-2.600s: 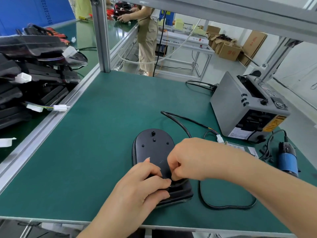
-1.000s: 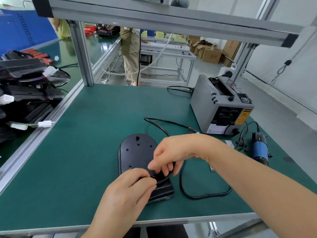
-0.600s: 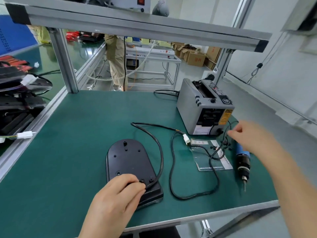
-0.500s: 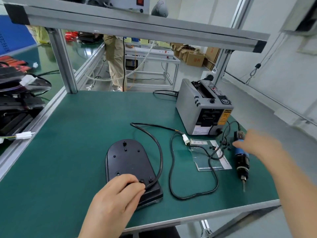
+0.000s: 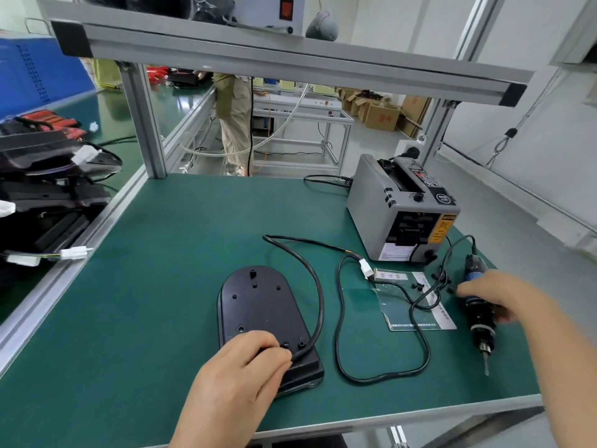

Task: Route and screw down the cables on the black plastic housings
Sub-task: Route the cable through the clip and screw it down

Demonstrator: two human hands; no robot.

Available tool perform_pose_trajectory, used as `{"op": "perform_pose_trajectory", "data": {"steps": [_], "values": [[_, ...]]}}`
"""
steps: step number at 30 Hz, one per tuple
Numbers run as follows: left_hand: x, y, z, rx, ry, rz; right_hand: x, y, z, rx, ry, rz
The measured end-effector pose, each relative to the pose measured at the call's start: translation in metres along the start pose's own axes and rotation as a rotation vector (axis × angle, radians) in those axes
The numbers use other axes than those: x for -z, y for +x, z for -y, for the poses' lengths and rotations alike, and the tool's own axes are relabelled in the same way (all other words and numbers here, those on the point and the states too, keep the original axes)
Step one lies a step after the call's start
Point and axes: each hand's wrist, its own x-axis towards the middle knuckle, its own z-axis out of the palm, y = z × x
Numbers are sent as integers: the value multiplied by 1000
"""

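Housing (image 5: 258, 305) smooth, rounded; cable (image 5: 320, 305) black, looped

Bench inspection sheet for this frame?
Surface: green mat, no damage seen.
Job's things: black housing flat on mat; screwdriver lying at right.
Clutter: clear plastic bag, small black parts around it; grey machine behind.
Hands: left hand presses bent fingers on housing's near end; right hand over screwdriver, grip unclear.
Cables: black cable arcs from housing's near end toward white connector; second black loop on mat, ends unclear.
Surroundings: stacked black housings left; person standing beyond bench.
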Motion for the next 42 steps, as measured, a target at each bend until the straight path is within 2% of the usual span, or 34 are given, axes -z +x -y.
{"op": "perform_pose_trajectory", "data": {"steps": [5, 9, 11, 13, 22, 30, 42], "values": [[3, 2, -2, 9, 15, 17, 20, -36, -11, 33, 741, 111], [3, 2, -2, 12, 14, 13, 22, -80, 5, 96, 1410, 279], [3, 1, -3, 14, 12, 13, 17, -100, 18, 150, 1610, 337], [4, 1, -3, 14, 11, 14, 9, -117, 37, 235, 1706, 383], [5, 1, -4, 24, -1, 38, -41, -165, 136, 548, 1878, 417], [6, 0, -4, 39, -17, 81, -77, -185, 171, 807, 1671, 349], [7, 0, -5, 56, -25, 85, -84, -190, 175, 863, 1574, 388]]}}
